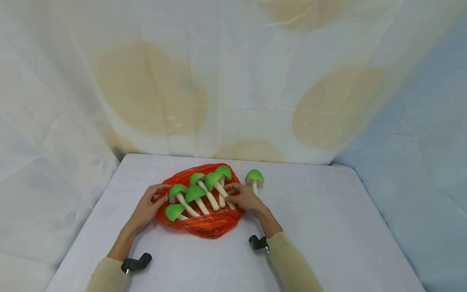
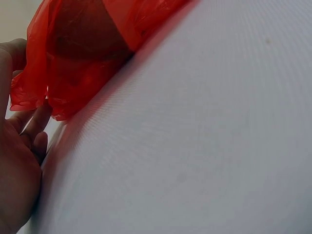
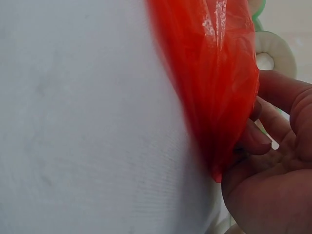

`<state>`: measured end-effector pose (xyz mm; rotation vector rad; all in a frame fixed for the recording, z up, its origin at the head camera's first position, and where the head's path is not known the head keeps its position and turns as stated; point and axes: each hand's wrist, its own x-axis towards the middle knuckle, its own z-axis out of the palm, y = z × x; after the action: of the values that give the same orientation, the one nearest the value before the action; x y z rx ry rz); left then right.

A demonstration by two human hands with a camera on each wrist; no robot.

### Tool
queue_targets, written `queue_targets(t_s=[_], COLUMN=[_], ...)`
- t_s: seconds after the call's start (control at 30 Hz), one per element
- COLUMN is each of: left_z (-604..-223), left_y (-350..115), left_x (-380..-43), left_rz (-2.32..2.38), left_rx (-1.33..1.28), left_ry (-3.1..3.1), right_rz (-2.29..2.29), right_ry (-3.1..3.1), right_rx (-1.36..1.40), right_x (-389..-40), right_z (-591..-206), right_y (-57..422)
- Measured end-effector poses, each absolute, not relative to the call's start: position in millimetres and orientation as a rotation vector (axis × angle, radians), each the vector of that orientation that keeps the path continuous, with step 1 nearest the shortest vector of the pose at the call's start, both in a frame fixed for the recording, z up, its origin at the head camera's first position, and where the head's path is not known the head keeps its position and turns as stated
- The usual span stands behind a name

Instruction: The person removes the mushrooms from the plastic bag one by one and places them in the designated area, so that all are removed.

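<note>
A red plastic bag (image 1: pixel 208 226) lies spread on the table with its mouth facing up. Several toy mushrooms with green caps and white stems, one of them a front-left mushroom (image 1: pixel 174 212), lie inside it. My left hand (image 1: pixel 150 202) pinches the bag's left rim; in the left wrist view its fingers (image 2: pixel 39 122) lie against the red film. At the right rim, my right hand (image 1: pixel 246 198) holds the bag's edge between thumb and curled fingers, the thumb close to a mushroom stem (image 1: pixel 220 190). Film partly hides both grips.
Beyond my right hand, one more green-capped mushroom (image 1: pixel 254 177) is on the table outside the bag. The white table (image 1: pixel 321 227) ends at a back edge against a spotted curtain (image 1: pixel 251 121). Pale sheets hang at both sides.
</note>
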<state>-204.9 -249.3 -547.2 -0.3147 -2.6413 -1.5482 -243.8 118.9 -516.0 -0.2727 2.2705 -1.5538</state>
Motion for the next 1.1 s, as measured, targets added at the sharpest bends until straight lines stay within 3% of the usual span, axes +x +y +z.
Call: queue_targets(t_s=[1.1], left_z=[-549.4], left_y=[-250.1], left_x=[-207.9], left_rz=[-1.552], left_rx=[-0.302], left_ry=[-2.656], right_rz=[-1.666], right_ry=[2.175], right_rx=[-0.299], right_x=[-242.6], right_z=[-520.3], right_y=[124.4])
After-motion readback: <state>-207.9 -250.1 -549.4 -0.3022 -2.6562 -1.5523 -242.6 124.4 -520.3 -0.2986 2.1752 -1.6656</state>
